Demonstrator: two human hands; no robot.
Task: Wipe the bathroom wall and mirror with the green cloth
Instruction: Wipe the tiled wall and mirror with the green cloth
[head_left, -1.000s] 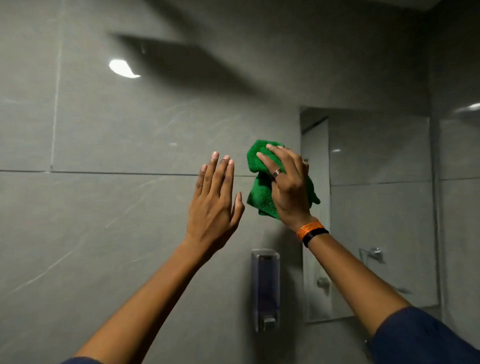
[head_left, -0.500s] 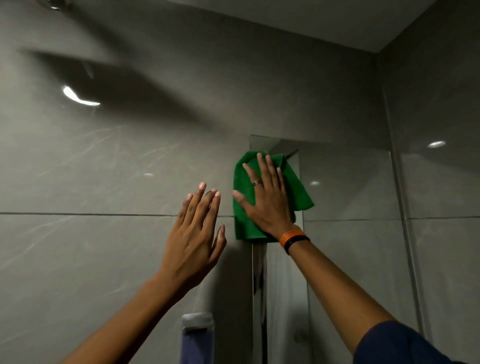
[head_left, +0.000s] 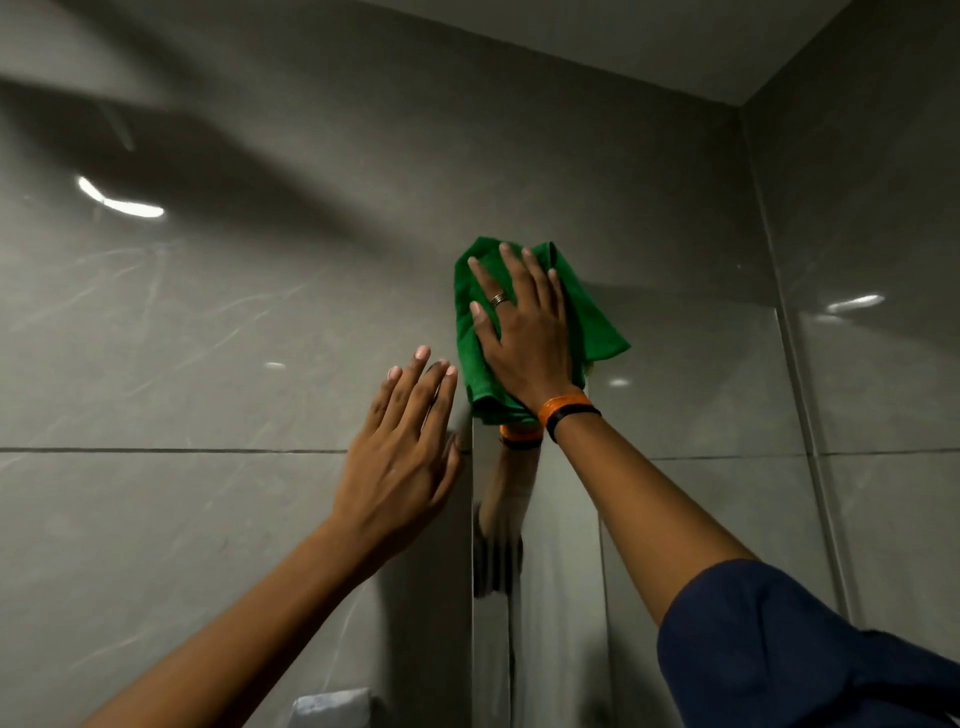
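Two hands are raised to the wall (head_left: 260, 338). Right hand (head_left: 524, 332) lies flat, fingers spread, pinning the cloth (head_left: 597, 322) against the surface at the mirror's (head_left: 691, 415) top left corner; its grip is released, an open palm pressing and not a clenched hold. Left hand (head_left: 405, 447), at 8 o'clock from the cloth, is likewise open and holds nothing; whether it touches the tile cannot be told. A ring and two wristbands (head_left: 566, 408) mark the right hand.

Handling: the cloth looks soft, light and limp. It sits bunched under the palm, with a loose flap hanging free at 4 o'clock. It will probably fold or slip on glossy tile unless pressed evenly, so the best hold is flat over its middle, where the hand now sits, with the loose edges tucked beneath.

Change from the earlier frames: one second ago the cloth was crumpled in curled fingers beside the mirror's left edge; now it is spread wider and higher, straddling the mirror's upper corner and reaching onto the tile above. The view has tilted upward, so the ceiling (head_left: 623, 47) shows at 12 o'clock, and only the top of the dispenser (head_left: 332, 704) remains, at 6 o'clock.
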